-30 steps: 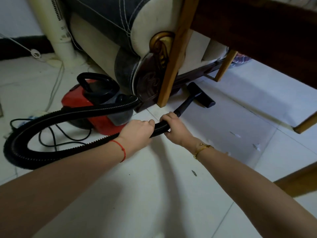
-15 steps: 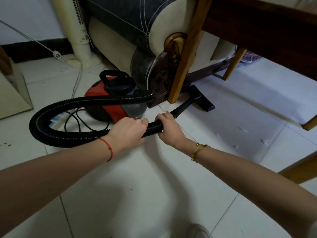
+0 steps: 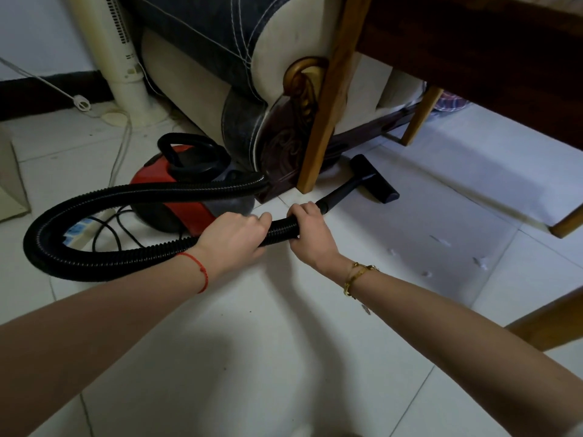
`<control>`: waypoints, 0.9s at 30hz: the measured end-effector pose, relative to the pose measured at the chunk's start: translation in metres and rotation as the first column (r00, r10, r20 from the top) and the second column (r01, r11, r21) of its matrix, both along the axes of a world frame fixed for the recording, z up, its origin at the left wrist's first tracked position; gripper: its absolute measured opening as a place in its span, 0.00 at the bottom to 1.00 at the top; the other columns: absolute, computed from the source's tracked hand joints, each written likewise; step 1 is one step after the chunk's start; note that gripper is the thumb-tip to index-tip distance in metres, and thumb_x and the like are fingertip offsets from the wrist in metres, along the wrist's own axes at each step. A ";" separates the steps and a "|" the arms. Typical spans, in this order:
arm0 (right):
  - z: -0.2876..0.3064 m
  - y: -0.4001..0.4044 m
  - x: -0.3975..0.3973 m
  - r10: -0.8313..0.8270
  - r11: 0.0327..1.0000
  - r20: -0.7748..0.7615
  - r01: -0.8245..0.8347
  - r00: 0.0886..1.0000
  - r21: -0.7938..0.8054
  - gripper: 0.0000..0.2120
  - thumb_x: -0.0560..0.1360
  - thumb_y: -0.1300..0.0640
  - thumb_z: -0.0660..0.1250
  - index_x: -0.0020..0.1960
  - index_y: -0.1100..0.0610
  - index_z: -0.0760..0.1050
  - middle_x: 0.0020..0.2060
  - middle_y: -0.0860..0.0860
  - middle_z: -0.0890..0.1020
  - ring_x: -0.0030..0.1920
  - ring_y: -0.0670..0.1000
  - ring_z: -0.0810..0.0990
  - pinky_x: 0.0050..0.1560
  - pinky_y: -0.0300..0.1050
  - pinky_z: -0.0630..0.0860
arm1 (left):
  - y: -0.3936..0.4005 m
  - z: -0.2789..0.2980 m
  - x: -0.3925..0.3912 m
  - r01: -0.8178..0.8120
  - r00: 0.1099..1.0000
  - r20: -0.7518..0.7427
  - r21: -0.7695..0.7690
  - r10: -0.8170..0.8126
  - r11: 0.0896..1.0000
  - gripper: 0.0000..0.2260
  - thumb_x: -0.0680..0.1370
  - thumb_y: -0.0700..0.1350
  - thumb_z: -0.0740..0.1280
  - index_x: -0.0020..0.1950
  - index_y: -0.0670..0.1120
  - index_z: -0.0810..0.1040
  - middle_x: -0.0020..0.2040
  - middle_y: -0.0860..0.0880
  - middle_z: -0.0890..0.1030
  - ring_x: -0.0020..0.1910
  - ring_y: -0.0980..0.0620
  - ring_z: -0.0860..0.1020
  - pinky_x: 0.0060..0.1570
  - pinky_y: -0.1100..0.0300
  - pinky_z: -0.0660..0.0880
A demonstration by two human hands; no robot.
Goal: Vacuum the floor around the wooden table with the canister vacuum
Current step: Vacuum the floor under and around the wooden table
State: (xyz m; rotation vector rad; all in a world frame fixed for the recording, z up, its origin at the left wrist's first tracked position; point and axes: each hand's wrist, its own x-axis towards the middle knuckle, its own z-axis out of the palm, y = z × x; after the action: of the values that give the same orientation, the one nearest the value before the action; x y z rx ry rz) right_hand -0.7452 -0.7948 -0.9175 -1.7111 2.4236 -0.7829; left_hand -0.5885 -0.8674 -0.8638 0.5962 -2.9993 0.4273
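Note:
The red and black canister vacuum [image 3: 176,197] sits on the white tiled floor beside the sofa. Its ribbed black hose [image 3: 94,260] loops out to the left and back to my hands. My left hand [image 3: 235,233] grips the hose, and my right hand [image 3: 310,230] grips it just ahead, where the rigid black tube starts. The flat black floor nozzle [image 3: 375,181] lies on the tiles beneath the wooden table [image 3: 473,45], just right of the table's near leg [image 3: 325,102].
A dark sofa arm [image 3: 239,58] with carved trim stands right behind the table leg. A cream tower fan [image 3: 123,61] stands at back left, its cord trailing on the floor. More table legs [image 3: 421,119] are at right. Small white scraps [image 3: 481,261] lie on the tiles.
The view has swung left and back, showing more floor on the left. Both hands keep their grip on the hose. The nozzle stays under the table by the leg.

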 end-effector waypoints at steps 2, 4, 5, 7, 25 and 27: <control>-0.002 -0.001 -0.017 -0.025 1.000 0.007 0.025 1.000 0.000 0.12 0.69 0.66 0.67 0.50 0.58 0.71 0.51 0.55 0.73 0.54 0.55 0.70 0.57 0.47 0.71 | -0.003 -0.001 -0.018 0.007 1.000 -0.009 0.011 -0.007 1.000 0.11 0.78 0.50 0.60 0.55 0.45 0.68 0.47 0.48 0.80 0.41 0.47 0.81 0.33 0.56 0.67; -0.004 -0.003 -0.034 -0.050 0.999 0.008 0.050 0.999 -0.003 0.12 0.69 0.66 0.67 0.50 0.58 0.71 0.52 0.55 0.73 0.55 0.55 0.69 0.57 0.47 0.71 | -0.006 -0.003 -0.038 0.012 1.000 -0.021 0.024 -0.012 1.000 0.11 0.78 0.50 0.60 0.56 0.45 0.67 0.48 0.48 0.80 0.42 0.46 0.81 0.34 0.56 0.67; -0.005 -0.004 -0.043 -0.064 0.998 0.008 0.064 0.998 -0.001 0.12 0.69 0.66 0.67 0.50 0.57 0.71 0.52 0.55 0.73 0.55 0.55 0.69 0.56 0.46 0.71 | -0.008 -0.004 -0.047 0.014 1.000 -0.023 0.029 -0.014 0.999 0.11 0.78 0.50 0.60 0.56 0.45 0.67 0.48 0.47 0.80 0.43 0.46 0.81 0.35 0.55 0.68; -0.007 -0.004 -0.061 -0.092 0.996 0.003 0.092 0.996 0.010 0.12 0.70 0.66 0.68 0.51 0.57 0.71 0.53 0.55 0.73 0.56 0.54 0.69 0.54 0.44 0.70 | -0.011 -0.008 -0.067 0.022 0.999 -0.030 0.034 -0.021 0.999 0.11 0.78 0.50 0.60 0.56 0.45 0.67 0.48 0.47 0.80 0.43 0.45 0.81 0.36 0.55 0.70; -0.018 0.044 -0.219 -0.204 0.972 -0.139 0.217 0.969 0.084 0.13 0.71 0.62 0.69 0.55 0.60 0.72 0.54 0.56 0.75 0.60 0.57 0.70 0.56 0.52 0.73 | 0.006 -0.026 -0.240 0.179 0.984 0.007 0.015 -0.179 0.984 0.12 0.78 0.47 0.61 0.59 0.44 0.68 0.52 0.46 0.80 0.47 0.45 0.81 0.37 0.57 0.66; -0.021 0.052 -0.232 -0.228 0.966 -0.150 0.243 0.962 0.089 0.13 0.71 0.61 0.69 0.55 0.59 0.72 0.53 0.55 0.75 0.59 0.56 0.71 0.54 0.50 0.73 | 0.012 -0.028 -0.255 0.195 0.981 0.011 0.025 -0.196 0.980 0.12 0.78 0.47 0.61 0.59 0.44 0.68 0.51 0.46 0.81 0.47 0.45 0.81 0.36 0.57 0.66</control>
State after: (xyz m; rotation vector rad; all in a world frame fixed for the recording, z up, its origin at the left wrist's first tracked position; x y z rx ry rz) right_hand -0.9772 -0.7428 -0.9382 -1.5051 2.7454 -0.5586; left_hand -0.8440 -0.8558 -0.8920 0.2956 -3.0403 0.3844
